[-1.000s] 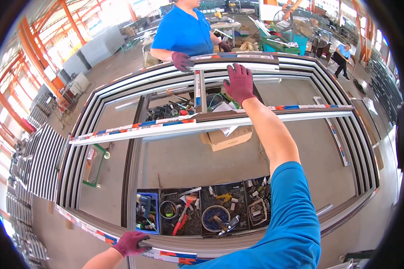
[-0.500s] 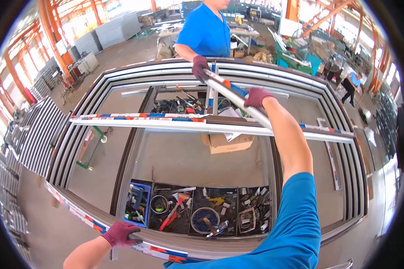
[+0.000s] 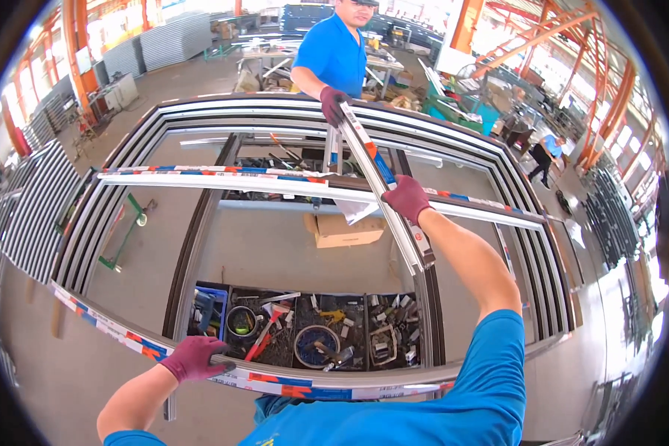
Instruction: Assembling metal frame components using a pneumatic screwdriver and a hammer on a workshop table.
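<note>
A large rectangular stack of aluminium window frames (image 3: 331, 378) lies before me, its outer faces covered in printed tape. My left hand (image 3: 195, 358), in a maroon glove, grips the near rail, fingers over the far side. My right hand (image 3: 406, 198), gloved alike, is closed around a loose aluminium profile bar (image 3: 367, 152). This bar slants above the frames, from upper middle to lower right; its near end shows a cut section. A co-worker's gloved hand (image 3: 335, 105) holds the bar's far end. Below it, a long crossbar (image 3: 260, 181) spans the frames.
Beneath the frame opening sits a tray of tools and small parts (image 3: 364, 295), with a red-handled hammer (image 3: 267, 332) and a round tub (image 3: 317, 329). A cardboard box (image 3: 347, 231) lies farther back. Stacked profiles (image 3: 33, 201) stand left; another person (image 3: 548, 154) is far right.
The loose bar has swung to a steeper slant, its near end now visible past my right hand, which moved left and nearer. My left hand stays on the near rail. My view has shifted.
</note>
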`<action>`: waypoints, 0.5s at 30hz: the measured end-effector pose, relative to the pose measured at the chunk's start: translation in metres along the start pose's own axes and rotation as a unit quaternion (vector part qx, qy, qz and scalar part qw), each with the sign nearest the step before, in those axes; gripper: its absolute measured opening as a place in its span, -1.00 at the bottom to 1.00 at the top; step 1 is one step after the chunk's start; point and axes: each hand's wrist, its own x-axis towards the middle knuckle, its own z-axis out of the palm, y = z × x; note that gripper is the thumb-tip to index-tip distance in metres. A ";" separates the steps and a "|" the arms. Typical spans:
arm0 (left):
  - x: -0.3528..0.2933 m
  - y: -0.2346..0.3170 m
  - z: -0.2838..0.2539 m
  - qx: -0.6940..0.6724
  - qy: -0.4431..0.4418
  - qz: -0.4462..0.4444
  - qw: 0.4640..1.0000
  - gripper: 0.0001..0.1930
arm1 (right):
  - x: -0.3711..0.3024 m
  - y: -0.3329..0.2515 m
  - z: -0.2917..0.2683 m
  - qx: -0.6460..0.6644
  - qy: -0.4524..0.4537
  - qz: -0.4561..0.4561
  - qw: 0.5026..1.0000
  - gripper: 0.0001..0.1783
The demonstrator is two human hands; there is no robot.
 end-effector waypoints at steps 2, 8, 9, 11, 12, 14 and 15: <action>0.000 0.014 -0.012 0.002 -0.007 -0.028 1.000 -0.48 | -0.051 -0.010 -0.017 0.039 0.018 0.041 0.998 -0.49; 0.019 -0.017 0.007 -0.129 -0.019 -0.001 0.991 -0.29 | -0.170 -0.012 -0.017 0.028 0.064 0.045 0.997 -0.39; 0.035 -0.010 -0.004 -0.130 -0.013 0.028 0.991 -0.28 | -0.188 -0.009 -0.016 0.018 0.090 0.027 0.995 -0.38; 0.075 0.004 -0.029 -0.128 0.043 0.077 0.988 -0.28 | -0.228 -0.015 -0.020 0.003 0.095 0.025 0.995 -0.38; 0.096 0.005 -0.036 -0.123 0.093 0.097 0.983 -0.30 | -0.244 -0.021 -0.021 -0.009 0.098 0.020 0.995 -0.38; 0.146 0.006 -0.052 -0.178 0.180 0.140 0.957 -0.38 | -0.278 -0.030 -0.027 -0.020 0.092 0.029 0.995 -0.37; 0.166 0.015 -0.066 -0.212 0.219 0.141 0.942 -0.40 | -0.294 -0.035 -0.030 -0.027 0.084 0.034 0.996 -0.37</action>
